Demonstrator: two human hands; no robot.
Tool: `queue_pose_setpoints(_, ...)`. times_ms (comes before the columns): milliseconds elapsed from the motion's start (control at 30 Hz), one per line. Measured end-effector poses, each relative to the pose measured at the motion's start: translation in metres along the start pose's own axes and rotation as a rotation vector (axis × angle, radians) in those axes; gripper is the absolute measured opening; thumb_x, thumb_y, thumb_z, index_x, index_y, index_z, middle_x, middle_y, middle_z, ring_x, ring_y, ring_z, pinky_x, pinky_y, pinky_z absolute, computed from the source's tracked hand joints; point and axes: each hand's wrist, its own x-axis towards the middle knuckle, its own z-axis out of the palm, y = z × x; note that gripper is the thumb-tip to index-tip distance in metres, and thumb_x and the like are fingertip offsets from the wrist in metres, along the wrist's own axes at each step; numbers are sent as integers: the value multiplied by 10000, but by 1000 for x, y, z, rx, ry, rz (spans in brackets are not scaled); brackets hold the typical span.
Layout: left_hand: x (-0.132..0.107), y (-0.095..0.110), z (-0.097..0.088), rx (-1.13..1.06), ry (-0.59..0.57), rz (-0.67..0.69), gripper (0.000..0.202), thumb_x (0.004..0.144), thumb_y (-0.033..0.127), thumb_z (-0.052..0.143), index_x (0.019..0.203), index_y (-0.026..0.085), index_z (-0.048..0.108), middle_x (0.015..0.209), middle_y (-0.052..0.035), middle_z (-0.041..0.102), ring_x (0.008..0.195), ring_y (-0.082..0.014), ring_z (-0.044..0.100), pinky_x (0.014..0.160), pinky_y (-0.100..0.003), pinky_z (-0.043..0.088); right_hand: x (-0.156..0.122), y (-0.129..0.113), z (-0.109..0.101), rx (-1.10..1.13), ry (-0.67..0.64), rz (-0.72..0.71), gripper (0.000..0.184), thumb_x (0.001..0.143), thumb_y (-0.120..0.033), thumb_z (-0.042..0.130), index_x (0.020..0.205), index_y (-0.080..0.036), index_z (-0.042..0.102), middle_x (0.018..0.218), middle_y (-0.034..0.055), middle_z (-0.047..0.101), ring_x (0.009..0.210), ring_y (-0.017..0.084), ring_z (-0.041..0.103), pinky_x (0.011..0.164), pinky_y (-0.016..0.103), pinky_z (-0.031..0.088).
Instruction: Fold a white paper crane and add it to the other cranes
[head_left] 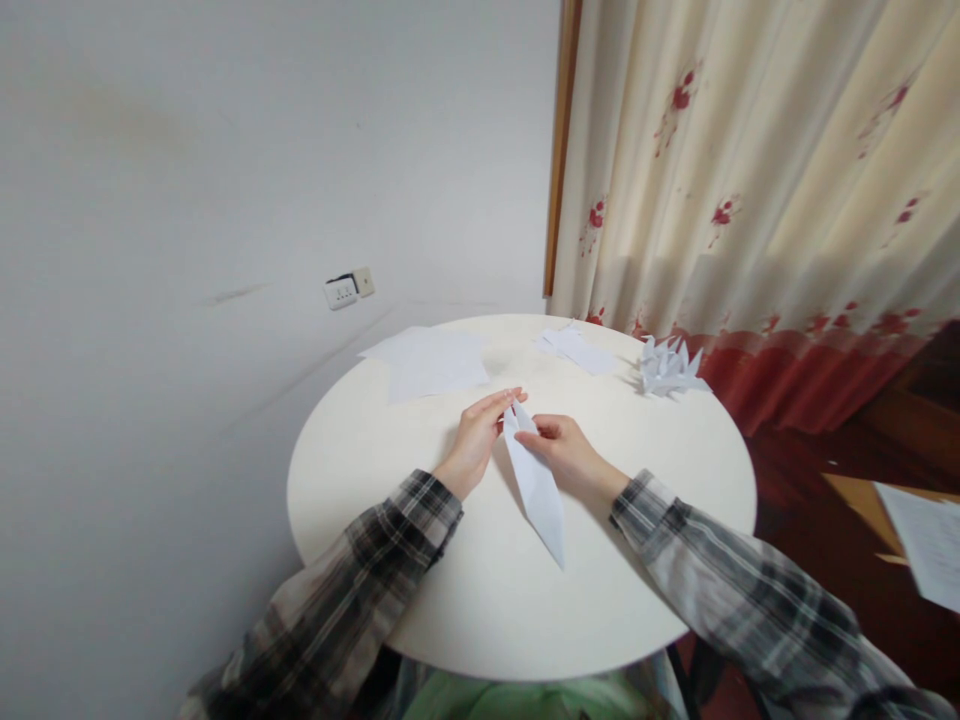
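Note:
A long, narrow piece of folded white paper slants over the middle of the table, one pointed end toward me and the other between my hands. My left hand is closed around its far tip, fingers along the left side. My right hand pinches the paper's right side a little below that tip, thumb on top and fingers behind it. The fingers partly hide the far end of the fold.
The round white table stands against a wall. Toward its back lie flat white sheets, smaller paper pieces and a cluster of pointed folded paper shapes. A curtain hangs behind; papers lie on another surface at right.

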Motion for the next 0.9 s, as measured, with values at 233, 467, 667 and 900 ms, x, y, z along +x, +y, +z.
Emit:
queue_pose_setpoints(233, 0, -1, 1, -7, 23, 8, 184, 673, 270, 671, 808, 151, 707, 893, -72, 686, 839, -161, 590, 755, -254, 410, 0, 2, 0, -45, 5, -13, 265, 696, -387, 594, 610, -160, 489, 553, -46, 406, 513, 82, 356, 477, 217, 245)
queue_pose_setpoints(467, 4, 3, 1, -30, 69, 37, 221, 656, 295, 696, 808, 136, 690, 880, -69, 669, 768, -139, 576, 720, -249, 414, -1, 10, -1, -146, -60, -38, 296, 702, -398, 597, 576, -157, 481, 535, -50, 382, 508, 76, 330, 467, 214, 230)
queue_pose_setpoints(667, -8, 8, 3, 94, -168, -212, 395, 673, 311, 724, 1027, 162, 631, 950, -81, 658, 789, -149, 592, 750, -271, 432, 5, -4, -13, 77, 236, -40, 289, 652, -432, 620, 633, -153, 547, 587, -15, 505, 563, 111, 428, 521, 234, 328)
queue_pose_setpoints(900, -17, 1, 4, 358, -347, -373, 279, 645, 374, 725, 688, 105, 666, 672, -58, 647, 591, -129, 566, 588, -237, 408, 7, -7, -25, 63, 397, -70, 306, 653, -440, 627, 593, -154, 537, 566, -22, 485, 537, 96, 390, 516, 232, 307)
